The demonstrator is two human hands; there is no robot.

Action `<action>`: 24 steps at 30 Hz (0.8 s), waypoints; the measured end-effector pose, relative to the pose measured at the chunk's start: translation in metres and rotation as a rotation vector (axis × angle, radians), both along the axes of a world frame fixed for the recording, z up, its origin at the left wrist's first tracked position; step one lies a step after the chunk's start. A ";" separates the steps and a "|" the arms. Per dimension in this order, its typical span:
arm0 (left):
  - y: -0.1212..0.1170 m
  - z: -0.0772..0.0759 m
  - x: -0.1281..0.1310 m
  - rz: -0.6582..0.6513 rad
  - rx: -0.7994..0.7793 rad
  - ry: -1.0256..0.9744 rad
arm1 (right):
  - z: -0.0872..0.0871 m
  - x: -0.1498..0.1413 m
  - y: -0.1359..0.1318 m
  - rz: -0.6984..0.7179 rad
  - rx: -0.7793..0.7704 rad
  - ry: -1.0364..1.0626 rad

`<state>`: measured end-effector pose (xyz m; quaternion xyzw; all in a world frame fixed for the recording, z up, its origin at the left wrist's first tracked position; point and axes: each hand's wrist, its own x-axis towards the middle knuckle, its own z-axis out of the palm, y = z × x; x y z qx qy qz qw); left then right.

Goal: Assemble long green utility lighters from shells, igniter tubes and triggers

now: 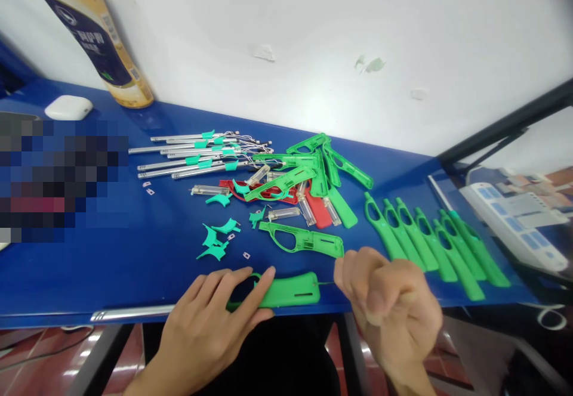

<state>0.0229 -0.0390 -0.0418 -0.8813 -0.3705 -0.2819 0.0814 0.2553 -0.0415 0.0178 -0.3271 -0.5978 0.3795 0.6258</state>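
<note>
Blue table [111,271]: teal parts [211,238] beyond, handles [441,259] right of, the green casing [290,288] (left hand [206,318] grips it; right hand [394,306] grips thin rod [327,283]).

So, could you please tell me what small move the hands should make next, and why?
I'd probably steady the green lighter casing more firmly with the left hand: its fingers rest on it, and a thin rod seems to run from the closed right hand to the casing's end.

I had passage over the blue table [102,274] left of the teal pieces [212,251]; a heap of green shells [319,178] blocked the middle, a row of green handles [414,238] the right.
</note>
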 end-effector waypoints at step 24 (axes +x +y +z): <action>0.001 0.001 0.000 -0.008 0.012 0.011 | -0.009 0.003 0.001 -0.110 0.207 -0.445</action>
